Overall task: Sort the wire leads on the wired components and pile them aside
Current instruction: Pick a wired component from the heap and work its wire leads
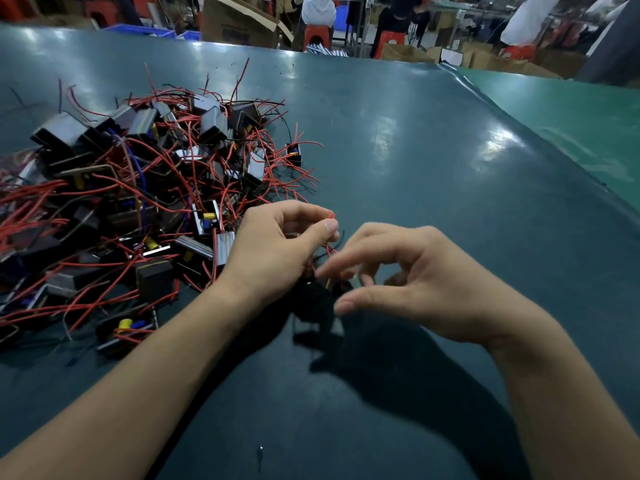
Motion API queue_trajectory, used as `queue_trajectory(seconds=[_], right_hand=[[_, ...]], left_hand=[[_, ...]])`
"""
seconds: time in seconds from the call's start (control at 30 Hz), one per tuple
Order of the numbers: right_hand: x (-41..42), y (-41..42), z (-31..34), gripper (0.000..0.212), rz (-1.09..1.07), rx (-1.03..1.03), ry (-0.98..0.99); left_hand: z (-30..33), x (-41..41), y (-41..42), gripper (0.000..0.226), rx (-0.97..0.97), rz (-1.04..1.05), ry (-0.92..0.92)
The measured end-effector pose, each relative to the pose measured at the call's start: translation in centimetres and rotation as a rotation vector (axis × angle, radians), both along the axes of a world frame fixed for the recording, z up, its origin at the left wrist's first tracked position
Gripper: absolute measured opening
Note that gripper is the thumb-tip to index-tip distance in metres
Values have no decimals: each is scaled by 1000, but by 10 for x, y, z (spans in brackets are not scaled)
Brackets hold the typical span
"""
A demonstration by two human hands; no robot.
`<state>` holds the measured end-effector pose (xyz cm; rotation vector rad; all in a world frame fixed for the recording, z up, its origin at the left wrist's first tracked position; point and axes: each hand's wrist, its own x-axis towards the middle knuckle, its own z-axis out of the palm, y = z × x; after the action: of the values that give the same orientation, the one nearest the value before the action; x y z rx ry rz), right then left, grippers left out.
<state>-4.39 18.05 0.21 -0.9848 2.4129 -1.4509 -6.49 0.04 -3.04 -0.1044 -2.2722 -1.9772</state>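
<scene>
Near the middle of the frame, my left hand (277, 244) pinches a red lead (331, 216) between thumb and forefinger, while my right hand (408, 282) hovers just beside it with fingers loosely curled, holding nothing that I can make out. Between them sits one dark component (317, 299), blurred, low on the green table (433, 150). I judge I am mid-sort on this single piece; next I should straighten its remaining leads, then set it aside. At the left lies one tangled pile (138, 188) of components, too many and too overlapped to count.
</scene>
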Motion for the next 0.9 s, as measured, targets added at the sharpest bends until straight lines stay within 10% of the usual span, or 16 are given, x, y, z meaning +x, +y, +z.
queue_trajectory(seconds=[0.47,0.9], right_hand=[[-14,-13,-14,12,-420,-558,-201],[-11,-19,-12,15,-436,-640,-257]], left_hand=[[11,12,-11,6,-361,-204,270],[11,10,-3,16,-167,-93,279]])
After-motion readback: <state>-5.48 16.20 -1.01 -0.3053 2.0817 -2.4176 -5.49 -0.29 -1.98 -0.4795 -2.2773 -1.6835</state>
